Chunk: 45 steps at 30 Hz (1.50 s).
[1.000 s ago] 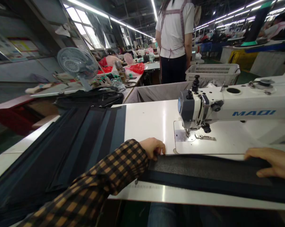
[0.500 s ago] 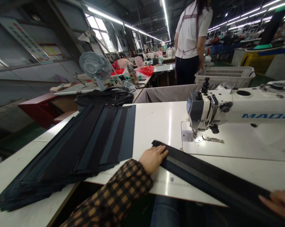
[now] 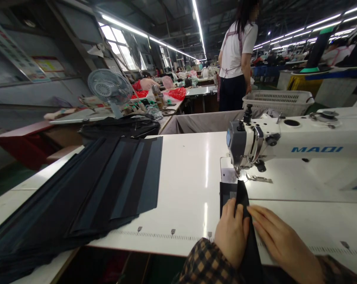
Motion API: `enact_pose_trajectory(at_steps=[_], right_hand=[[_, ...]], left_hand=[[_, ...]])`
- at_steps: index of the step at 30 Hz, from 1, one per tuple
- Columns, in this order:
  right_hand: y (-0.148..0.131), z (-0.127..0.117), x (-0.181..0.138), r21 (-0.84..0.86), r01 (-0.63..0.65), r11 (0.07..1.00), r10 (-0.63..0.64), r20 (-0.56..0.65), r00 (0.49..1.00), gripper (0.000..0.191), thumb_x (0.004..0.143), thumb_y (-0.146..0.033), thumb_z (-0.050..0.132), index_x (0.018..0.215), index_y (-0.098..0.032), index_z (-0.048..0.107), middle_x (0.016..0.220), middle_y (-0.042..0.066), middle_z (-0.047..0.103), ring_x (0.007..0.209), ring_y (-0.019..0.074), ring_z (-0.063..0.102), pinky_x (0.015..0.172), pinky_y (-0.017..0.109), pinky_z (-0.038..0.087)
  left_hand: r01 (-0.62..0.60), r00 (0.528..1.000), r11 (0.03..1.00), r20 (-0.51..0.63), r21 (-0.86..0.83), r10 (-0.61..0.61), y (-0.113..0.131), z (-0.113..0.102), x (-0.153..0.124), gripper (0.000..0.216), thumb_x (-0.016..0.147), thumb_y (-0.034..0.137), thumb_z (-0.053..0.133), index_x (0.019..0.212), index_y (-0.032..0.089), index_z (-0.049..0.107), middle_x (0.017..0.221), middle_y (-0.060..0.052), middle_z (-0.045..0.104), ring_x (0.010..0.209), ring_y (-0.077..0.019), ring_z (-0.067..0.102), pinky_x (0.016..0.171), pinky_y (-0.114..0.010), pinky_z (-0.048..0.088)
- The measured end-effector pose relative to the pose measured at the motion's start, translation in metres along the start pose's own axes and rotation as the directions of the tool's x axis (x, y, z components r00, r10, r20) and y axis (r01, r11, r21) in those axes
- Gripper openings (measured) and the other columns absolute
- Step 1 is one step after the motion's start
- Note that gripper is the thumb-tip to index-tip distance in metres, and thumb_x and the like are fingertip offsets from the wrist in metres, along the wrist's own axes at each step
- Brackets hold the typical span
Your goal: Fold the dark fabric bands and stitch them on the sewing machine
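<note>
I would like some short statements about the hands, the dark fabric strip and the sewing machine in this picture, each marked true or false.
1. Both hands rest on the dark fabric strip. True: left hand, right hand.
2. The strip's far end lies just in front of the sewing machine needle. True.
3. The stack of dark fabric pieces lies right of the machine. False: it lies left.
4. The fan stands on the sewing table. False: it stands on a bench behind.

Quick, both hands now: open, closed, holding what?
Left hand: open, flat on the dark fabric strip.
Right hand: open, flat on the same strip.
</note>
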State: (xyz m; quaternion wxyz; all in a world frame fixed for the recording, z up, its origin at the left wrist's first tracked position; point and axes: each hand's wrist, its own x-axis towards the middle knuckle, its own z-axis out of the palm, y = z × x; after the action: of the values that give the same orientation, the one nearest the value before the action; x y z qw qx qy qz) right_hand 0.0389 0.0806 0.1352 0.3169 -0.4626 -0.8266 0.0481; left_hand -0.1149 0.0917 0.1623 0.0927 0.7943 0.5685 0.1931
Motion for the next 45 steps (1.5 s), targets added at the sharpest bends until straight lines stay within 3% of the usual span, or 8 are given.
enact_pose_trajectory(at_steps=[4, 10, 15, 17, 22, 31, 38, 45], right_hand=[[0.013, 0.014, 0.03, -0.085, 0.109, 0.99, -0.095, 0.156, 0.983, 0.048, 0.089, -0.022, 0.029, 0.135, -0.011, 0.022, 0.138, 0.01, 0.028, 0.126, 0.0226, 0.025, 0.099, 0.041, 0.038], [0.015, 0.017, 0.037, -0.201, 0.144, 0.969, -0.089, 0.257, 0.962, 0.049, 0.089, -0.02, 0.03, 0.134, -0.007, 0.021, 0.14, 0.011, 0.02, 0.129, 0.0219, 0.016, 0.101, 0.039, 0.034], [0.011, 0.014, 0.041, -0.275, 0.151, 0.95, -0.078, 0.26, 0.962, 0.048, 0.088, -0.023, 0.032, 0.133, -0.007, 0.026, 0.139, 0.012, 0.024, 0.128, 0.0221, 0.02, 0.101, 0.039, 0.035], [0.011, 0.013, 0.042, -0.281, 0.152, 0.948, -0.08, 0.252, 0.964, 0.048, 0.088, -0.024, 0.033, 0.133, -0.008, 0.028, 0.138, 0.011, 0.025, 0.127, 0.0223, 0.021, 0.1, 0.039, 0.035], [0.009, 0.012, 0.044, -0.28, 0.111, 0.954, -0.051, 0.213, 0.976, 0.049, 0.087, -0.023, 0.034, 0.133, -0.008, 0.026, 0.136, 0.011, 0.029, 0.126, 0.0209, 0.025, 0.1, 0.038, 0.035], [0.007, 0.01, 0.047, -0.242, 0.107, 0.964, -0.052, 0.223, 0.973, 0.054, 0.084, -0.017, 0.036, 0.135, -0.009, 0.021, 0.136, 0.011, 0.03, 0.126, 0.0202, 0.025, 0.101, 0.037, 0.034], [0.012, 0.007, 0.047, -0.197, 0.068, 0.978, -0.021, 0.233, 0.972, 0.052, 0.088, -0.023, 0.032, 0.136, -0.01, 0.017, 0.138, 0.01, 0.025, 0.128, 0.0187, 0.019, 0.103, 0.037, 0.03], [0.015, 0.017, 0.045, -0.226, 0.041, 0.973, 0.009, 0.217, 0.976, 0.053, 0.087, -0.024, 0.033, 0.136, -0.009, 0.018, 0.139, 0.011, 0.023, 0.128, 0.0198, 0.018, 0.102, 0.039, 0.031]], left_hand=[[-0.068, 0.998, 0.996, -0.004, 0.051, 0.069, 0.003, 0.009, 0.002, 0.041, 0.077, 0.005, 0.035, 0.117, 0.009, 0.041, 0.131, -0.016, 0.035, 0.124, -0.0277, 0.03, 0.098, -0.043, 0.037], [-0.154, 0.988, 0.988, 0.004, 0.025, 0.153, 0.002, 0.005, 0.002, 0.044, 0.073, 0.002, 0.034, 0.117, 0.007, 0.041, 0.135, -0.015, 0.032, 0.128, -0.0285, 0.02, 0.101, -0.045, 0.033], [0.207, 0.969, 0.976, -0.123, -0.074, -0.215, -0.017, -0.015, 0.004, 0.036, 0.084, 0.021, 0.038, 0.119, 0.01, 0.037, 0.116, -0.015, 0.048, 0.112, -0.0247, 0.044, 0.095, -0.043, 0.039], [0.297, 0.951, 0.951, -0.065, -0.082, -0.303, -0.02, -0.021, 0.01, 0.041, 0.085, 0.025, 0.039, 0.123, 0.01, 0.034, 0.106, -0.014, 0.053, 0.101, -0.0234, 0.052, 0.086, -0.039, 0.045], [0.264, 0.933, 0.961, 0.231, 0.086, -0.277, 0.004, -0.016, 0.029, 0.042, 0.081, 0.005, 0.031, 0.122, 0.009, 0.041, 0.105, -0.012, 0.055, 0.09, -0.0219, 0.057, 0.076, -0.033, 0.048], [0.108, 0.93, 0.989, 0.342, 0.104, -0.138, 0.001, -0.013, 0.046, 0.053, 0.079, 0.008, 0.032, 0.132, 0.006, 0.027, 0.111, -0.014, 0.053, 0.089, -0.0221, 0.058, 0.078, -0.032, 0.047], [0.117, 0.893, 0.962, 0.397, 0.245, -0.21, 0.005, -0.014, 0.052, 0.062, 0.074, 0.004, 0.032, 0.134, 0.007, 0.019, 0.107, -0.014, 0.053, 0.077, -0.0252, 0.061, 0.064, -0.037, 0.05], [0.144, 0.916, 0.987, 0.367, 0.075, -0.162, 0.002, -0.013, 0.05, 0.054, 0.078, 0.009, 0.03, 0.132, 0.007, 0.026, 0.112, -0.015, 0.052, 0.087, -0.0228, 0.058, 0.075, -0.033, 0.047]])
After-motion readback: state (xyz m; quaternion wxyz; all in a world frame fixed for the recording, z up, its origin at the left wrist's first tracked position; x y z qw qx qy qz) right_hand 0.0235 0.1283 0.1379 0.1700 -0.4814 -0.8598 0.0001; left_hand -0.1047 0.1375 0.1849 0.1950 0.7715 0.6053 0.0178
